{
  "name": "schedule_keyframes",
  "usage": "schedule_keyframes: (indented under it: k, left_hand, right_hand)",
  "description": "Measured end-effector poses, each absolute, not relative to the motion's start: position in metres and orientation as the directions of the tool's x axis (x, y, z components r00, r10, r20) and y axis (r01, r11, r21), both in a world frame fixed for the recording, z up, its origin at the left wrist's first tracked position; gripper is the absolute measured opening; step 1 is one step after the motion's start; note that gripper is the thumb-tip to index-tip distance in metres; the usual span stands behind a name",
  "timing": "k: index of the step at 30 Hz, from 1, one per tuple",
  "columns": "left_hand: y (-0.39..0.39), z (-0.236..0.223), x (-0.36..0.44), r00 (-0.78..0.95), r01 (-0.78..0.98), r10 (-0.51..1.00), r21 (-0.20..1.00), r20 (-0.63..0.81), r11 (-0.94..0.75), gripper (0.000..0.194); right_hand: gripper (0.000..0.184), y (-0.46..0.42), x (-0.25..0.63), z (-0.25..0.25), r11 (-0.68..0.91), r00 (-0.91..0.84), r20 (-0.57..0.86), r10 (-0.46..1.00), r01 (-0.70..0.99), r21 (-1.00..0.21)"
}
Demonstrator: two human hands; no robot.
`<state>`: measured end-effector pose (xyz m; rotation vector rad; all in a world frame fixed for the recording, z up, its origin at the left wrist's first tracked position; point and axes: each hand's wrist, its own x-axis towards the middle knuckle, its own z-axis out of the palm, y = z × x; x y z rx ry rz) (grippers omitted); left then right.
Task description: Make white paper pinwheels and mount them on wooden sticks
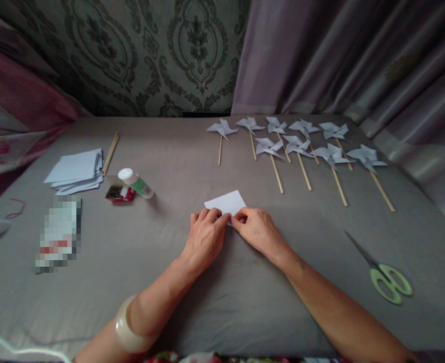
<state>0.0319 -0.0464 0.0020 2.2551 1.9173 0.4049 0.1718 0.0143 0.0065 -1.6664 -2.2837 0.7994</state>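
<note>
A small white sheet of paper (227, 202) lies on the grey cloth-covered surface (169, 262) in front of me. My left hand (204, 239) and my right hand (257, 231) rest side by side on its near edge, fingers curled and pinching the paper where it meets the cloth. A pale bangle sits on my left wrist. The part of the sheet under my fingers is hidden.
Several finished white paper pinwheels on wooden sticks (298, 146) lie at the back right. Green-handled scissors (384, 277) lie at the right. A glue bottle (136, 182), a small red box (119, 192), a paper stack (76, 170) and loose sticks (111, 151) sit at the left.
</note>
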Motion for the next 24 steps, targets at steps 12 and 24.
schedule_keyframes:
  k: [12,24]
  left_hand:
    - [-0.0465,0.0032,0.0320,0.149,0.944,0.983,0.280,0.107,-0.174,0.030]
    - [-0.0468,0.0014,0.0319,0.155,0.951,0.981,0.253,0.114,-0.179,0.027]
  right_hand:
    - [0.021,0.0147,0.1723,0.0064,0.218,-0.340,-0.146,0.929,0.822,-0.526]
    - [0.020,0.0167,0.1731,0.0050,0.240,-0.363,-0.134,0.922,0.809,-0.537]
